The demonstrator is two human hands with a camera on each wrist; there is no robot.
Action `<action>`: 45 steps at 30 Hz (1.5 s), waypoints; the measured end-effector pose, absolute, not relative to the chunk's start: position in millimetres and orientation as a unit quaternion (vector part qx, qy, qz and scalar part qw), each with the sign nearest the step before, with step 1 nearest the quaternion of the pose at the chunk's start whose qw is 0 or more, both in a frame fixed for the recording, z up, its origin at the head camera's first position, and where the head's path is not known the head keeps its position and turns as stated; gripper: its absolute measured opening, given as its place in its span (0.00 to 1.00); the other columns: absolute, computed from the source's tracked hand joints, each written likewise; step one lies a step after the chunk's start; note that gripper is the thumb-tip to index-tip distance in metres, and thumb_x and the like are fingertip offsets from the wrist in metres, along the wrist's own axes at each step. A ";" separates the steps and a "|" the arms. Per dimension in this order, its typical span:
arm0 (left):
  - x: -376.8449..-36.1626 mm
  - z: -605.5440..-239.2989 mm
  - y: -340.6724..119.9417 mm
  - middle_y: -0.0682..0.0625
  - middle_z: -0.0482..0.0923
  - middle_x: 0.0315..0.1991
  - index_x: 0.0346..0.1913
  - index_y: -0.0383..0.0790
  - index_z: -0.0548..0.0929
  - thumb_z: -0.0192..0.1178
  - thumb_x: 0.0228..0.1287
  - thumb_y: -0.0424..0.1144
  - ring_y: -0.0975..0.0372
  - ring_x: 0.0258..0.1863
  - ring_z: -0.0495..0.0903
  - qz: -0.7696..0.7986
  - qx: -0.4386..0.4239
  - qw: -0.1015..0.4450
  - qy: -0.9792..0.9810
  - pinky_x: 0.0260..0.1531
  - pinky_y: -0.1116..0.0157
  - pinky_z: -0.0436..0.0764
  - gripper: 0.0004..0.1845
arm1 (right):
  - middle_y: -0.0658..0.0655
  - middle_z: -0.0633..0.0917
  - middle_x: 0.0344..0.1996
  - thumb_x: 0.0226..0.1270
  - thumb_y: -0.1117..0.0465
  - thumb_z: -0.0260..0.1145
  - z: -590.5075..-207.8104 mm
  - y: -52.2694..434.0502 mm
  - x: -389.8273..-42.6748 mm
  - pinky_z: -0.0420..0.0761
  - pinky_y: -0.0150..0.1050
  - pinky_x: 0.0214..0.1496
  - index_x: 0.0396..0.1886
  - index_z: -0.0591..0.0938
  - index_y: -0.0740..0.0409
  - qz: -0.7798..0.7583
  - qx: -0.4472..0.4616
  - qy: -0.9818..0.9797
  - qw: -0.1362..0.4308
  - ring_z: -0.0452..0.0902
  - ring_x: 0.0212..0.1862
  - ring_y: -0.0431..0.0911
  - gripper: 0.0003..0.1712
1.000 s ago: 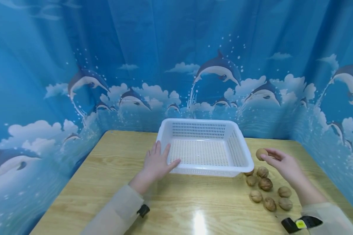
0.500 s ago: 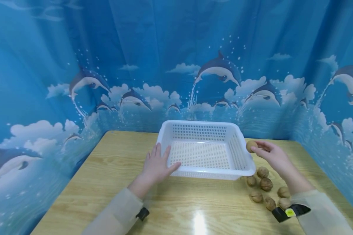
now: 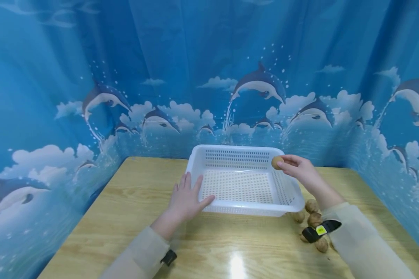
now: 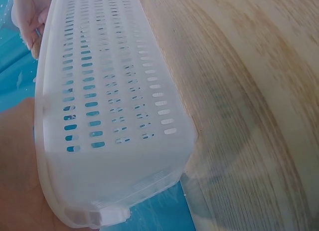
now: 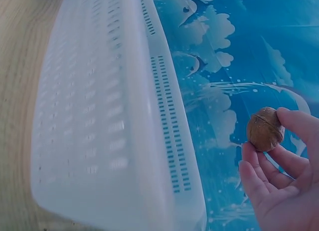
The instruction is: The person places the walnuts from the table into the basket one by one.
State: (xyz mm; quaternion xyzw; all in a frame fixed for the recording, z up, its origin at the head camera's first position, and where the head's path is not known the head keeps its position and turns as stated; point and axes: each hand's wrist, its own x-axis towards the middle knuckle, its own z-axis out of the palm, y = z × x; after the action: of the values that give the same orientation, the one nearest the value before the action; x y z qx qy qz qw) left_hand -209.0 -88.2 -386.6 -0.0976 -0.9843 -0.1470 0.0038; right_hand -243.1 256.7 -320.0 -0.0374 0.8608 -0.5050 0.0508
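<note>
Pinching a walnut (image 3: pixel 277 162) between thumb and fingertips, your right hand (image 3: pixel 298 169) holds it in the air above the right rim of the white slotted basket (image 3: pixel 230 155), toward its far right corner; the right wrist view shows the nut (image 5: pixel 264 128) clear of the plastic, with your fingers (image 5: pixel 299 127) curled round it and the basket wall off to their left. Your left hand (image 3: pixel 186 197) lies flat on the counter (image 3: pixel 132 217) with its fingers straight and spread, holding nothing, the thumb and forefinger pressed against the near left corner of the basket; the left wrist view looks along that corner's slotted wall (image 4: pixel 107 106) with your palm close against it. Just behind your right wrist, near the basket's near right corner, a few loose walnuts (image 3: pixel 311 205) sit on the counter, some partly hidden by your sleeve (image 3: pixel 359 240) and the black wrist strap (image 3: pixel 320 231). Inside the basket you can see only its bare perforated floor. Beyond your fingers, past the far edge of the counter, hangs a blue curtain (image 3: pixel 209 77) printed with dolphins and clouds.
</note>
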 end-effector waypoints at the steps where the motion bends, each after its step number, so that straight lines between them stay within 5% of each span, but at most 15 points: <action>1: -208.7 -386.5 -88.0 0.36 0.37 0.73 0.74 0.47 0.51 0.43 0.58 0.72 0.45 0.71 0.36 -0.147 -0.099 0.006 -0.984 0.65 0.44 0.43 0.47 | 0.69 0.62 0.66 0.64 0.40 0.58 -318.6 253.5 -245.9 0.68 0.52 0.61 0.71 0.55 0.65 -0.504 -0.034 0.861 0.055 0.62 0.64 0.60 0.47; 27: -209.1 -382.2 -86.9 0.35 0.37 0.73 0.73 0.47 0.52 0.43 0.60 0.71 0.44 0.71 0.36 -0.138 -0.105 0.006 -0.985 0.65 0.43 0.44 0.45 | 0.61 0.67 0.65 0.64 0.41 0.59 -319.9 213.3 -320.7 0.64 0.54 0.64 0.70 0.61 0.56 -0.531 0.001 0.840 0.110 0.63 0.65 0.56 0.41; 45: -209.6 -385.9 -87.4 0.34 0.39 0.72 0.73 0.46 0.54 0.43 0.59 0.71 0.43 0.71 0.38 -0.132 -0.104 0.013 -0.986 0.65 0.43 0.46 0.45 | 0.61 0.68 0.63 0.68 0.49 0.58 -347.5 193.9 -353.1 0.60 0.51 0.66 0.68 0.63 0.60 -0.561 0.023 0.817 0.134 0.63 0.64 0.55 0.34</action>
State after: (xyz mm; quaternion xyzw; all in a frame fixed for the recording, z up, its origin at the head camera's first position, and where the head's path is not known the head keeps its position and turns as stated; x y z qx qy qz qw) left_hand -209.6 -87.4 -385.9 -0.1040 -0.9857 -0.1316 0.0134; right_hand -353.1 193.9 -347.5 0.0231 0.8166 -0.5610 0.1336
